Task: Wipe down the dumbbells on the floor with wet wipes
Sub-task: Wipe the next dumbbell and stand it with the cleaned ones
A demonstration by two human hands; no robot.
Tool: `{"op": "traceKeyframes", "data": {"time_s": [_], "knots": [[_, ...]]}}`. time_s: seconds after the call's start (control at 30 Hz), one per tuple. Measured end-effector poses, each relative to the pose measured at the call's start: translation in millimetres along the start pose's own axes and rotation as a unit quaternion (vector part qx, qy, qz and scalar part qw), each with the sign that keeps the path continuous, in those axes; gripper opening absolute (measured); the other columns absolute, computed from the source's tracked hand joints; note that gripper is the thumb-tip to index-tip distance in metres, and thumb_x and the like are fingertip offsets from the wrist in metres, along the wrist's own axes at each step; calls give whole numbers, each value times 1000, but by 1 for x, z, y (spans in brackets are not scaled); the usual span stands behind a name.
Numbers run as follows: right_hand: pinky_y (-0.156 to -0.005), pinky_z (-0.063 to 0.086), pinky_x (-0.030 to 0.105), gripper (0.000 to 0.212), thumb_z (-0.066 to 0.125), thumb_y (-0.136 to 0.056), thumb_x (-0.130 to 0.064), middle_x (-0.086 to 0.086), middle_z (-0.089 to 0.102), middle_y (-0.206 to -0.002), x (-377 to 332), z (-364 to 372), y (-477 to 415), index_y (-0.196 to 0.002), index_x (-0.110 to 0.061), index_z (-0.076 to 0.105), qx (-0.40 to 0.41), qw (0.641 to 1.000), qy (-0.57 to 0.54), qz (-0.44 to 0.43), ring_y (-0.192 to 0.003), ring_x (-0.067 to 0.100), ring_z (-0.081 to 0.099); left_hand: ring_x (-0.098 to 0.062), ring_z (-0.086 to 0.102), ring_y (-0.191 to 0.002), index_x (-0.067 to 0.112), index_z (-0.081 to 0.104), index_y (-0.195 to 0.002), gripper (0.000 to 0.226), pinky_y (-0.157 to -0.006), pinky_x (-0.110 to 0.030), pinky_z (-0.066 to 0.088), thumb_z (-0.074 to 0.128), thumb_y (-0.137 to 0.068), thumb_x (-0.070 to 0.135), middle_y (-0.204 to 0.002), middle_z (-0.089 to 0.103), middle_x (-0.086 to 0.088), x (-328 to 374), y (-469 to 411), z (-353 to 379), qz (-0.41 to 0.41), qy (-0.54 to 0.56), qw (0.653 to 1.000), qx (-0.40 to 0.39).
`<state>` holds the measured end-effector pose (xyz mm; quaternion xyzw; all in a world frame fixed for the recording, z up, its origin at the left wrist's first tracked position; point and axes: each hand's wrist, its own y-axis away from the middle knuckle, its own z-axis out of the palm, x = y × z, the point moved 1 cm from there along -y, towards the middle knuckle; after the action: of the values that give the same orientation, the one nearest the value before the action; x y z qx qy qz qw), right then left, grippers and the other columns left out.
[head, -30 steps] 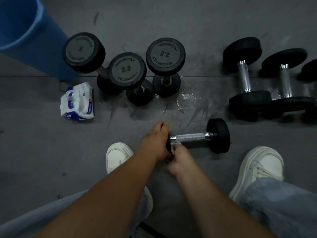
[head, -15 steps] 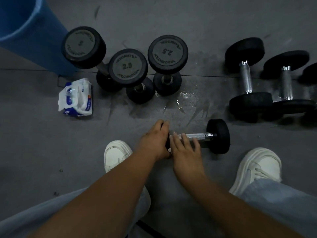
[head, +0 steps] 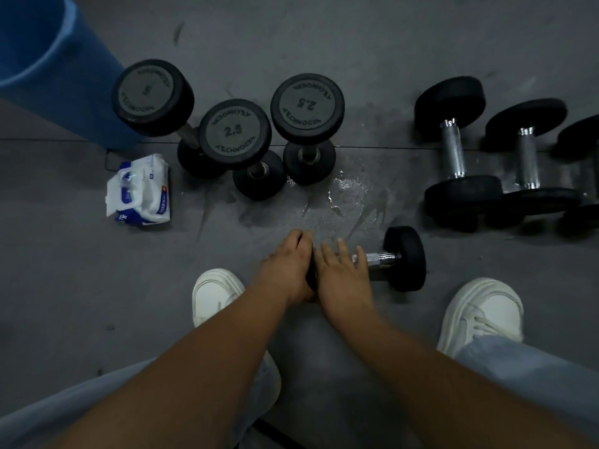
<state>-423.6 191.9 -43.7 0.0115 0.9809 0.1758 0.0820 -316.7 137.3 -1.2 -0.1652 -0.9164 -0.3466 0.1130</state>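
Fingers of the right hand (head: 343,275), curled a second ago, now lie straight and slightly apart over the chrome handle of the small black dumbbell (head: 381,258) on the grey floor (head: 97,286). The left hand (head: 288,267) clamps its near head. Wiping of the handle seems underway.

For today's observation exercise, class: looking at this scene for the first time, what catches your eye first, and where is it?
Both hands meet on a small dumbbell lying between the white shoes: the left hand grips one end, the right hand lies flat on its handle. Behind, three dumbbells stand upright beside a wipes pack.
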Motion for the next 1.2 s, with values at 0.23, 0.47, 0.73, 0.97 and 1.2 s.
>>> {"op": "traceKeyframes", "data": {"time_s": [0.23,0.47,0.73,0.97,1.2], "knots": [[-81,46,33,23,46,-94,-20,7,70,-103,-2,17,60,-94,-20,69,-16,824,-487,289,-100,27,62,-26,40,-134,21,15,-151,120,-102,-42,43,89,-58,36,-155,14,3,-1,-4,-5,-1,-10,1000,-7],[-69,48,36,25,37,-94,-2,16,64,-80,-35,-3,9,-82,-8,58,-28,257,-843,471,-73,28,61,-27,38,-134,19,17,-151,113,-107,-40,33,83,-62,42,-153,20,-1,1,-1,-1,7,-8,1000,16],[-82,51,39,24,39,-98,-10,16,67,-91,-34,5,5,-94,-9,63,-40,249,-839,482,-88,30,62,-23,37,-136,18,18,-151,113,-111,-39,30,82,-61,43,-153,22,0,0,-3,2,9,-10,1000,20],[-78,52,39,23,39,-92,-4,14,63,-88,-27,4,0,-84,-10,60,-47,249,-836,487,-80,29,60,-23,34,-138,19,17,-151,115,-114,-40,26,81,-60,47,-153,21,-1,-1,-4,2,5,-13,1000,16],[-63,44,33,30,34,-90,2,9,60,-63,-26,-7,3,-72,-11,53,-60,222,-851,472,-67,24,54,-21,33,-139,20,18,-150,114,-114,-40,25,83,-60,46,-153,22,0,0,-3,1,4,-14,1000,16]]}}
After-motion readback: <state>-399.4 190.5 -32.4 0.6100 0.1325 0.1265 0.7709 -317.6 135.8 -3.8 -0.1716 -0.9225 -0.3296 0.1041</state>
